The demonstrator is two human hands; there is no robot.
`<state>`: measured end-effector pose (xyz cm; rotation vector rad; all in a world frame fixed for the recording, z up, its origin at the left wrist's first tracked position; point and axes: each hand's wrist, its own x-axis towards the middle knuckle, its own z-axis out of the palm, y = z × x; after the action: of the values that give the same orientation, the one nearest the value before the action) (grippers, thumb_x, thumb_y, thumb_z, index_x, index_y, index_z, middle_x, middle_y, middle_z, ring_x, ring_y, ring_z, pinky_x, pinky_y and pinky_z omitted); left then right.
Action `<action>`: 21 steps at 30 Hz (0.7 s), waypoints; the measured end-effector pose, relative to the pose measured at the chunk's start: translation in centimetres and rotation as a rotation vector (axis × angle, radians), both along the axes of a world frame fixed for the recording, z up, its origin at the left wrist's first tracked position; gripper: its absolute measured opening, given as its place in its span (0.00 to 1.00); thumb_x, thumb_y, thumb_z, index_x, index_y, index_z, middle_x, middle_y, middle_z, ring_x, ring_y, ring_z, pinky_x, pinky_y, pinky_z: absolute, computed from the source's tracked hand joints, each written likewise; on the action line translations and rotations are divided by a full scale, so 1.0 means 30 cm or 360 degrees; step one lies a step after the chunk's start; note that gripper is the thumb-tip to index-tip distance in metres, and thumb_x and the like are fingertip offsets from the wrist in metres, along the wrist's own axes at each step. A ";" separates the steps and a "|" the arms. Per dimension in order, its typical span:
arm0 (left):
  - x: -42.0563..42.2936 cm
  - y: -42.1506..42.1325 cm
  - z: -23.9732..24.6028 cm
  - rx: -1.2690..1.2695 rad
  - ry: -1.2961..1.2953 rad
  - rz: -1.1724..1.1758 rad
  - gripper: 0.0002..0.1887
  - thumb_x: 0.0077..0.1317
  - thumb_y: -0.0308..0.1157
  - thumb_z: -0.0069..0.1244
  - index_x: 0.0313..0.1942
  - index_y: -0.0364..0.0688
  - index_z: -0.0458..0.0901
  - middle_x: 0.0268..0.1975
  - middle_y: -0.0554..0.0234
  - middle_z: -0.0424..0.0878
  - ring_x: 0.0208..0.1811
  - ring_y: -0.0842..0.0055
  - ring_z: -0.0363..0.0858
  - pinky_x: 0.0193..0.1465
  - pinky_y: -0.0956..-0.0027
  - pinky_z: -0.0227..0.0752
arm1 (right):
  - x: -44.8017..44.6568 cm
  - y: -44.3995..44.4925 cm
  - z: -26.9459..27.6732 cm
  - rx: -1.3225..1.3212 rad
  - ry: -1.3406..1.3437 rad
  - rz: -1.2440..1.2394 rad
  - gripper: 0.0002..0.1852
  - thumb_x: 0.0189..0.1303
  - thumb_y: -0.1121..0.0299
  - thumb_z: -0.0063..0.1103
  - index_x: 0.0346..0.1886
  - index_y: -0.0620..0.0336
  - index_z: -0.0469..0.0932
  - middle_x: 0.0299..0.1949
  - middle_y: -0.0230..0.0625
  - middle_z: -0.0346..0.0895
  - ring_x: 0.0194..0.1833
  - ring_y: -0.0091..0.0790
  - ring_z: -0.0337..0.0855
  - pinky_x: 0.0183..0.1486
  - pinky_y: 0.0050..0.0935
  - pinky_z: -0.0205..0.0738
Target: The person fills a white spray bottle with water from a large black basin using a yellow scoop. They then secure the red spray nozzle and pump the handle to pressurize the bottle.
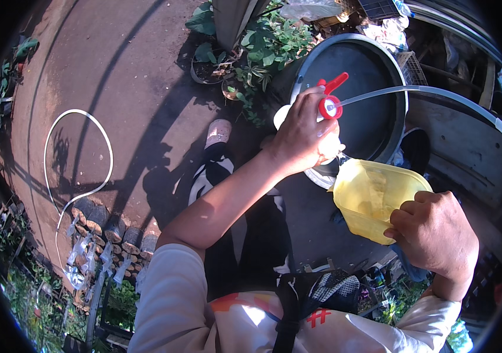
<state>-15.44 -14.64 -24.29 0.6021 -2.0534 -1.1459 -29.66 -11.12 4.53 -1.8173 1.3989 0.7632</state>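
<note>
My left hand grips a spray head with a red trigger and red collar. A translucent tube runs from the collar in an arc to the right. My right hand holds a yellow plastic container by its right rim, its open top facing up. The container's far left corner is close beneath my left hand; whether they touch cannot be told. Behind my left hand stands a large dark tub with a pale rim. What lies under my left palm is hidden.
Potted plants and a post stand beyond the tub. A white hose loops over the ground at left, near several dark plant bags. Wooden boards and a plastic crate are at right.
</note>
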 end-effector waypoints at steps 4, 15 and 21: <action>0.001 -0.005 0.014 -0.0011 -0.0044 -0.0005 0.21 0.46 0.31 0.70 0.41 0.39 0.81 0.63 0.40 0.66 0.70 0.44 0.64 0.70 0.47 0.67 | -0.002 0.003 0.004 -0.0003 -0.0002 0.0009 0.07 0.49 0.69 0.77 0.26 0.60 0.87 0.27 0.34 0.89 0.28 0.31 0.85 0.29 0.32 0.80; 0.002 -0.010 0.021 -0.0039 -0.0002 0.0008 0.20 0.54 0.35 0.68 0.44 0.37 0.81 0.58 0.41 0.69 0.67 0.43 0.68 0.72 0.45 0.66 | -0.002 0.006 0.012 0.0004 -0.0001 0.0013 0.08 0.48 0.67 0.78 0.25 0.59 0.87 0.26 0.33 0.88 0.28 0.32 0.85 0.29 0.32 0.80; 0.002 -0.014 0.028 -0.0032 0.0036 0.0024 0.19 0.54 0.34 0.68 0.43 0.38 0.81 0.58 0.41 0.69 0.67 0.43 0.68 0.72 0.44 0.66 | -0.005 0.015 0.016 -0.0021 0.0015 -0.0009 0.08 0.46 0.68 0.78 0.25 0.59 0.87 0.26 0.33 0.88 0.28 0.31 0.85 0.29 0.32 0.80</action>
<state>-15.39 -15.05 -23.45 0.5914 -2.0353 -1.1172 -29.81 -10.66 5.00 -1.8213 1.4178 0.7625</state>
